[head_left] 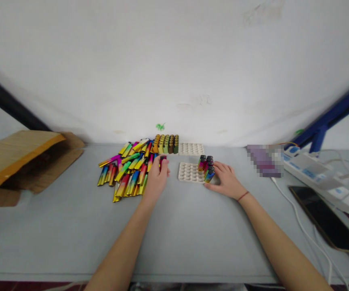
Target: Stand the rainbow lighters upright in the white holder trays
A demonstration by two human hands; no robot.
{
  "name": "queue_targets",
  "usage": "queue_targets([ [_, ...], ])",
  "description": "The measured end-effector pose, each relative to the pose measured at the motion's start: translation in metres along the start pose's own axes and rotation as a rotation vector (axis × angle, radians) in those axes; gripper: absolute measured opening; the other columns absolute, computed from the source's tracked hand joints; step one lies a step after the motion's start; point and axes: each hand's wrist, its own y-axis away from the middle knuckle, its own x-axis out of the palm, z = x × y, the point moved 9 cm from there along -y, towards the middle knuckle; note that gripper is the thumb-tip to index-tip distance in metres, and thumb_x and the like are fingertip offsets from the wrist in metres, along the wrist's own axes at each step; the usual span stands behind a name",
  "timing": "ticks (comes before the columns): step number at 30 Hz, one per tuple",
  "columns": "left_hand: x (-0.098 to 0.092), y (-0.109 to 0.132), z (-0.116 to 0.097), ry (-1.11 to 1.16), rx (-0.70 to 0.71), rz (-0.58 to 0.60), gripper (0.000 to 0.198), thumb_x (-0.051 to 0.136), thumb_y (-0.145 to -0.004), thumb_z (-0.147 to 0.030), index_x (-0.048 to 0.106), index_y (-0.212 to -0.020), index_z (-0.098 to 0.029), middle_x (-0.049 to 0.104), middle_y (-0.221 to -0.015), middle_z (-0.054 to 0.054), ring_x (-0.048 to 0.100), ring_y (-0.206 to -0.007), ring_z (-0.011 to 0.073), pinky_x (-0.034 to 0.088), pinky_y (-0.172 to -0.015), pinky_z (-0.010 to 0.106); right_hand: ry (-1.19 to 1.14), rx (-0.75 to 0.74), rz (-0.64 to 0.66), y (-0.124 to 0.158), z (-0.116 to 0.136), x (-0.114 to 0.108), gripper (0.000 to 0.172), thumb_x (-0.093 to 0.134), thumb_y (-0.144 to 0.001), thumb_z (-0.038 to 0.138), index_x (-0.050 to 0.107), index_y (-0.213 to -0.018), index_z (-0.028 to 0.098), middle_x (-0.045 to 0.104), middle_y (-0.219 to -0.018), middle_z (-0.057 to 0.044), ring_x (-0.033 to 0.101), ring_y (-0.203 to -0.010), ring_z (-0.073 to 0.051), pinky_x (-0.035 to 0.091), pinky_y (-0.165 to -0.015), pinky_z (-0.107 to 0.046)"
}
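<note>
My left hand [158,178] is closed around a lighter [162,158] whose dark top shows above the fingers, at the right side of a loose pile of shiny multicoloured lighters [129,169]. To its right lies a white tray [188,173] with round holes. Several lighters [206,165] stand upright at that tray's right end. Against them rests my right hand [227,180], thumb and fingers apart, touching the tray's right edge and the nearest lighters. Whether its fingertips grip one is hard to see.
Behind stand rows of upright lighters [167,144] beside a second white holed tray [192,148]. An open cardboard box [26,161] lies at left. On the right are a power strip [320,173], white cables [295,210], a black phone [326,218] and a blurred-out purple item [263,161].
</note>
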Motion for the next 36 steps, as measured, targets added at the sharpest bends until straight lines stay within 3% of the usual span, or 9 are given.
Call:
queue_targets([
  [5, 0.013, 0.01, -0.008, 0.143, -0.038, 0.043, 0.033, 0.051, -0.091, -0.048, 0.058, -0.109, -0.02, 0.052, -0.067, -0.005, 0.045, -0.051, 0.0084, 0.038, -0.05, 0.02, 0.002, 0.011, 0.011, 0.0, -0.001, 0.001, 0.068, 0.061, -0.081, 0.063, 0.059, -0.131, 0.017, 0.057, -0.14, -0.019, 0.05, -0.129, -0.037, 0.037, -0.105, -0.053],
  [8, 0.019, 0.012, 0.005, 0.222, -0.167, 0.048, 0.043, 0.046, -0.089, -0.058, 0.06, -0.086, -0.018, 0.05, -0.059, -0.004, 0.041, -0.047, 0.0087, 0.032, -0.045, 0.021, -0.003, 0.015, 0.017, -0.001, -0.001, 0.001, 0.068, 0.062, -0.081, 0.063, 0.059, -0.131, 0.017, 0.057, -0.14, -0.019, 0.049, -0.13, -0.036, 0.037, -0.106, -0.053],
  [13, 0.026, 0.012, 0.021, 0.264, -0.3, 0.065, 0.05, 0.041, -0.086, -0.06, 0.047, -0.057, -0.021, 0.043, -0.045, -0.002, 0.044, -0.043, 0.0116, 0.035, -0.045, 0.023, -0.008, 0.012, 0.019, -0.001, 0.0, 0.001, 0.067, 0.062, -0.081, 0.063, 0.059, -0.131, 0.018, 0.057, -0.141, -0.017, 0.048, -0.131, -0.036, 0.036, -0.105, -0.053],
  [16, 0.033, 0.014, 0.017, 0.342, -0.319, 0.115, 0.048, 0.037, -0.087, -0.057, 0.043, -0.055, -0.022, 0.04, -0.043, -0.002, 0.042, -0.042, 0.0121, 0.035, -0.043, 0.023, -0.002, 0.013, 0.012, -0.001, 0.0, 0.0, 0.067, 0.061, -0.081, 0.064, 0.06, -0.131, 0.019, 0.057, -0.14, -0.017, 0.049, -0.129, -0.036, 0.037, -0.105, -0.052],
  [21, 0.039, 0.021, 0.022, 0.404, -0.456, 0.163, 0.043, 0.037, -0.085, -0.05, 0.04, -0.053, -0.022, 0.028, -0.04, -0.006, 0.026, -0.035, 0.0081, 0.023, -0.038, 0.02, 0.005, 0.012, 0.009, 0.0, 0.0, 0.0, 0.066, 0.062, -0.081, 0.062, 0.059, -0.131, 0.019, 0.057, -0.141, -0.018, 0.05, -0.129, -0.036, 0.037, -0.104, -0.053],
  [29, 0.034, 0.023, 0.02, 0.42, -0.499, 0.107, 0.038, 0.036, -0.082, -0.043, 0.034, -0.05, -0.022, 0.022, -0.04, -0.007, 0.018, -0.035, 0.0066, 0.014, -0.036, 0.019, 0.008, 0.007, 0.012, 0.0, -0.001, 0.001, 0.067, 0.062, -0.081, 0.062, 0.059, -0.132, 0.017, 0.057, -0.141, -0.019, 0.05, -0.13, -0.037, 0.037, -0.105, -0.053],
  [36, 0.034, 0.027, 0.02, 0.463, -0.509, 0.056, 0.033, 0.035, -0.079, -0.04, 0.037, -0.052, -0.022, 0.023, -0.041, -0.007, 0.019, -0.036, 0.0066, 0.015, -0.037, 0.018, 0.016, 0.011, 0.019, 0.0, -0.002, 0.002, 0.067, 0.062, -0.082, 0.062, 0.059, -0.131, 0.017, 0.057, -0.141, -0.019, 0.05, -0.13, -0.037, 0.037, -0.106, -0.053],
])
